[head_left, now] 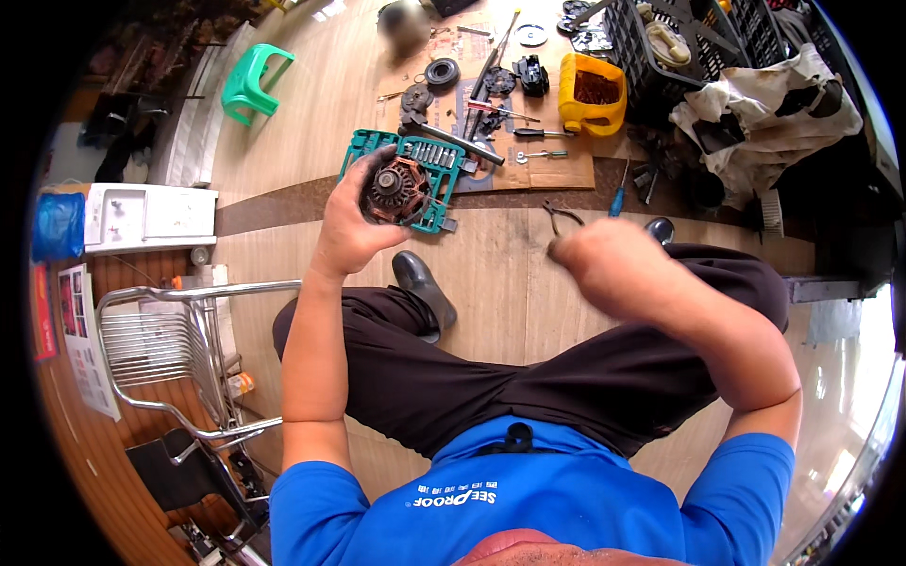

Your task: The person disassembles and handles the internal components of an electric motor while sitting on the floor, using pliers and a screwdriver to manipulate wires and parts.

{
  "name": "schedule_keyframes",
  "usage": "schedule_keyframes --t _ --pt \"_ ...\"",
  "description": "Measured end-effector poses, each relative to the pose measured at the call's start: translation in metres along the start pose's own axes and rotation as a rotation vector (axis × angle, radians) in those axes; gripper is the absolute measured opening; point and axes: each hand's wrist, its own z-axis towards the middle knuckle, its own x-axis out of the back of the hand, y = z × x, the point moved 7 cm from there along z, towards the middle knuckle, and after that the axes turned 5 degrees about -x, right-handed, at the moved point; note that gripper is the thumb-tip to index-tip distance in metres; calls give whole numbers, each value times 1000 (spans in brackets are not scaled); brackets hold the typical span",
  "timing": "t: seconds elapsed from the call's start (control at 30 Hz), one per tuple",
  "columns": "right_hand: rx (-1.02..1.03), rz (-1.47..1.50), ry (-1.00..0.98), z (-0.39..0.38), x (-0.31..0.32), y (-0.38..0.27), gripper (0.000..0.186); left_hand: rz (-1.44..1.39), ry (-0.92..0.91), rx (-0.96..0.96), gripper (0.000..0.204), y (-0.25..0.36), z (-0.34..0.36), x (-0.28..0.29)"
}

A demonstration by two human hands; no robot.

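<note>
My left hand (pixel 355 219) grips a round motor part (pixel 396 193) with copper windings and a toothed centre, held up over a teal socket-set case (pixel 431 156). My right hand (pixel 599 259) is closed on dark pliers (pixel 563 213), whose jaws point up toward the cardboard; its fingertips are partly hidden. A blue-handled screwdriver (pixel 617 201) lies just beyond that hand. Above the case, dark round parts (pixel 442 73), long tools and screwdrivers (pixel 528 133) lie on the cardboard (pixel 562 172).
A yellow cut container (pixel 593 121), black crates (pixel 645 66) and a stained cloth (pixel 802 99) are at upper right. A green stool (pixel 260 71) stands upper left. A metal chair (pixel 160 357) and white tray (pixel 142 217) are at left. My legs frame the floor before me.
</note>
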Motion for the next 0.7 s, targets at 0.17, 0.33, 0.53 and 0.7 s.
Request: schedule_keyframes --t 0.17,0.33,0.53,0.7 --pt "-95 -105 129 0 39 26 16 222 -167 -55 76 16 1 -19" --pt "-73 -96 142 -6 43 24 16 302 -229 -122 83 17 -1 -20" --pt "112 128 -42 -5 37 32 29 213 -226 -63 85 11 -14 -20" --pt "-74 368 178 51 25 125 44 202 -175 -44 84 2 -17 -19"
